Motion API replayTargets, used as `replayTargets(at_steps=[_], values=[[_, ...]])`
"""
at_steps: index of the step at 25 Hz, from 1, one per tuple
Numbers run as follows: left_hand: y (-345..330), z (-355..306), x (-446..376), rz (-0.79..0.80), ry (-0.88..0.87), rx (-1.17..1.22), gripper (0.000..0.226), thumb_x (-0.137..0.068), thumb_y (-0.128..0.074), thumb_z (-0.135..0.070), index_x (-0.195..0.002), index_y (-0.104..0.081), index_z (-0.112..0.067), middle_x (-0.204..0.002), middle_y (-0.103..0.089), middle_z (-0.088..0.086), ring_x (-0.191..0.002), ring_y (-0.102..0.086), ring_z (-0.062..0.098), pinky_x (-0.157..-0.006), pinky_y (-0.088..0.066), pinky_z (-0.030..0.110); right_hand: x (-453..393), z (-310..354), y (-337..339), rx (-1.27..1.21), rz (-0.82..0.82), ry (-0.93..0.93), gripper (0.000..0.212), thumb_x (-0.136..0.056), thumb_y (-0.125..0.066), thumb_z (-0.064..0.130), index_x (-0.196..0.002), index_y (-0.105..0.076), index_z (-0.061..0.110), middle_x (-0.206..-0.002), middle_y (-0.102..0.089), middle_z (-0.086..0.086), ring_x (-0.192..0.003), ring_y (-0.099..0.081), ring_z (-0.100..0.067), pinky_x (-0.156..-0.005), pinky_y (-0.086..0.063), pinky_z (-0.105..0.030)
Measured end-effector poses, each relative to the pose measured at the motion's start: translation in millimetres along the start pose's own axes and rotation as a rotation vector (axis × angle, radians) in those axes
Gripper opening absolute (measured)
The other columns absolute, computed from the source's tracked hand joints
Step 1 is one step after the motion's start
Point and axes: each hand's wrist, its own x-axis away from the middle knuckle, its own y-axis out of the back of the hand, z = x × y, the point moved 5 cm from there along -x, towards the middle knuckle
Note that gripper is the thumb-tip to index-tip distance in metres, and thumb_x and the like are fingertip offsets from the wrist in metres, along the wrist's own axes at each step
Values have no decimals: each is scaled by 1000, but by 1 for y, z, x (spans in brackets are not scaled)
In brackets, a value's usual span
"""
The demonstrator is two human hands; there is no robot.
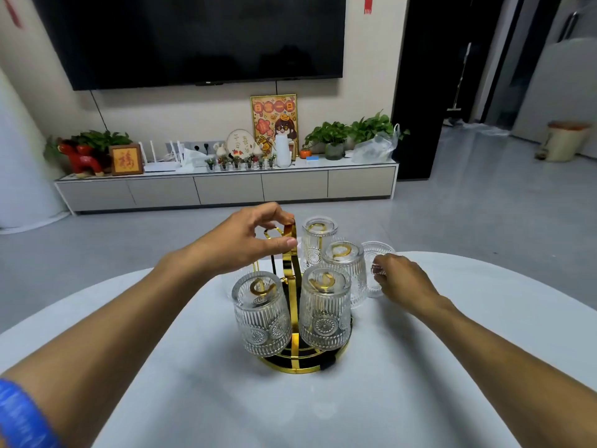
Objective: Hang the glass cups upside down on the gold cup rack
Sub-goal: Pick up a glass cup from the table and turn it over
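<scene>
The gold cup rack (292, 318) stands on the white table (420, 367), with a round gold base and a tall central handle. Several ribbed glass cups hang upside down on its arms: one front left (261, 318), one front right (324, 310), others behind (347, 270). My left hand (255, 239) pinches the top of the rack's handle. Right of the rack, my right hand (402, 281) is closed around one more glass cup (376, 263) that stands upright on the table, partly hidden by the fingers.
The table's rounded far edge runs just behind the rack. Beyond it lie a grey floor, a low TV cabinet (226, 189) with plants and ornaments, and a wall-mounted TV (193, 37).
</scene>
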Motion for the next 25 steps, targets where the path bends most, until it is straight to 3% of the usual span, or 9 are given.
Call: replayTargets(at_steps=[2,6,10,12,15,17,20,23,25], values=[[0,1,1,-13,1,17,40,-73,-62,-59,-106,-58,-37,-128,-57,-16,-116,-52,4,-92,-46,40,5,-1,5,-21,-60,5,8,-82,-54,9,-75,-53,13,-88,-67,-9,-88,-59,-36,-64,-45,-37],[-3,-4,6,-21,42,35,42,-76,-63,-54,-112,-60,-32,-133,-56,-11,-124,-48,10,-97,-41,38,30,-3,42,-122,-198,26,7,-84,-60,14,-78,-60,14,-81,-69,-6,-78,-59,-35,-63,-47,-38],[28,-12,31,-357,223,207,33,-83,-67,-41,-114,-63,-28,-126,-58,-6,-117,-50,13,-87,-39,32,59,15,130,-192,-468,100,5,-79,-71,16,-79,-67,19,-73,-71,-5,-67,-63,-29,-59,-44,-32],[41,-20,44,-448,284,339,27,-85,-66,-40,-108,-63,-27,-115,-64,-7,-105,-59,13,-79,-45,27,65,38,168,-410,-520,127,4,-79,-73,19,-80,-70,21,-67,-69,5,-62,-64,-12,-56,-46,-25],[29,-42,55,-302,374,661,46,-81,-60,-59,-111,-62,-25,-113,-69,4,-98,-67,18,-81,-54,34,73,101,181,-849,-375,202,5,-81,-73,17,-85,-70,19,-77,-69,8,-66,-63,1,-60,-47,-12],[20,-52,64,-252,413,973,52,-77,-63,-60,-107,-69,-18,-109,-74,10,-97,-71,24,-83,-57,38,82,148,171,-987,-256,252,5,-82,-72,17,-86,-69,18,-81,-71,3,-72,-65,-3,-63,-52,-17],[23,-43,79,-319,412,1337,45,-72,-74,-46,-97,-75,-8,-106,-73,19,-94,-71,31,-86,-56,41,90,189,151,-1110,-197,255,5,-82,-73,16,-85,-69,19,-82,-72,-3,-77,-67,-12,-71,-57,-30],[37,-22,93,-444,435,1300,46,-61,-83,-37,-96,-74,-9,-103,-73,19,-92,-72,32,-72,-61,40,80,197,129,-1206,-90,165,15,-83,-71,14,-96,-67,22,-99,-71,-3,-89,-67,-24,-82,-56,-41],[57,-7,94,-547,413,1172,60,-53,-86,-34,-107,-71,-13,-116,-69,15,-100,-69,30,-66,-60,35,64,191,121,-1075,-118,134,26,-85,-68,17,-109,-61,26,-115,-63,6,-98,-63,-19,-80,-54,-36]])
